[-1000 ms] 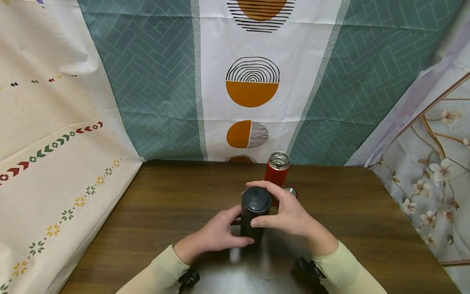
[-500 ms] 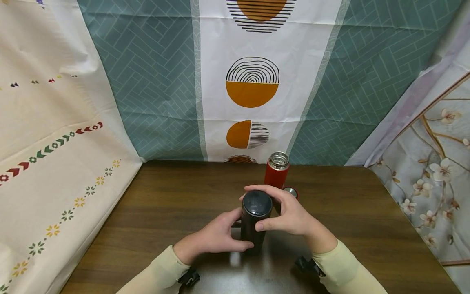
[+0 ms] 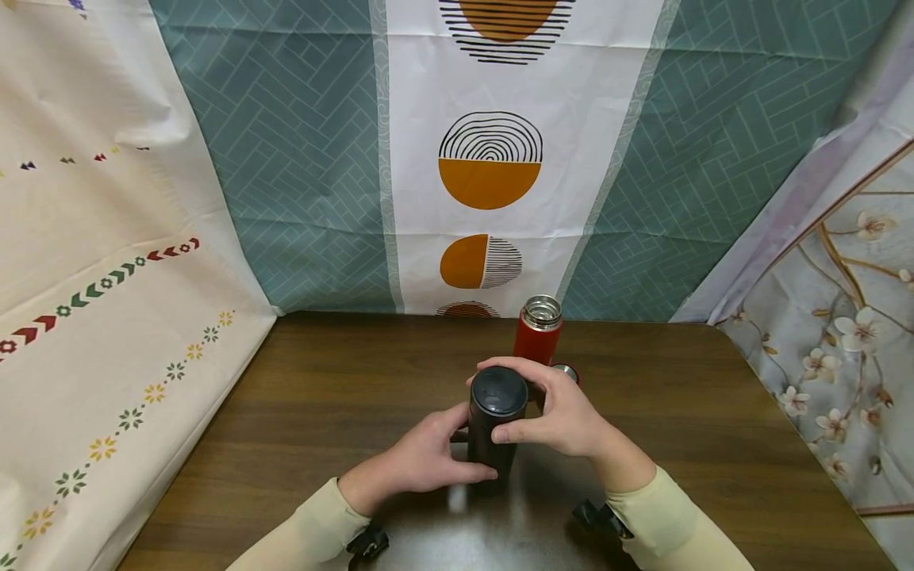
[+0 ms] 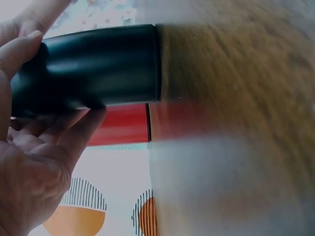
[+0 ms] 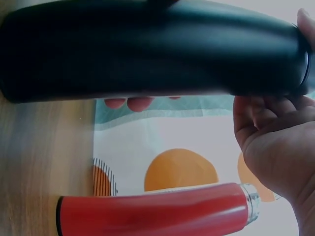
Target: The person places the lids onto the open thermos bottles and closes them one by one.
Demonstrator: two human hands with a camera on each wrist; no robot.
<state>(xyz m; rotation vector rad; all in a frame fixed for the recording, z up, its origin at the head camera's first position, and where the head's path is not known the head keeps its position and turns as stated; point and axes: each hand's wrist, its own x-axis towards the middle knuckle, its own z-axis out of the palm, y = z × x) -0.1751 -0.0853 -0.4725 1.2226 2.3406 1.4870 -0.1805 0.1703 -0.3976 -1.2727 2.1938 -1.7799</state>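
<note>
- The black bottle [image 3: 485, 424] stands upright, its base down on the wooden table [image 3: 343, 381]; its smooth round cap [image 3: 499, 390] is on and faces up.
- The left hand [image 3: 432, 456] comes in from the left of the black bottle and grasps its body lower down, thumb across the near side and fingers reaching round the far side, where their tips show in the right wrist view.
- The right hand [image 3: 560, 416] comes from the right of the black bottle and grasps its top end, thumb on the near side at the cap's edge, fingers curved round the far side.
- Behind the black bottle and slightly to its right, a red bottle [image 3: 537, 341] stands upright and apart from it, uncapped, its shiny metal neck bare.
- Also behind and to the right of the black bottle lies a small red-rimmed lid [image 3: 567, 370] with a silvery inside, partly hidden by the right hand.
- Nearer the wearer than the black bottle are pale sleeves [image 3: 678, 515] with dark straps [image 3: 367, 539] at the wrists.
- Well behind the black bottle hangs a teal and white cloth [image 3: 307, 159] printed with orange shapes; a cream patterned cloth [image 3: 107, 277] hangs far to its left, a flowered cloth [image 3: 842, 381] far to its right.
</note>
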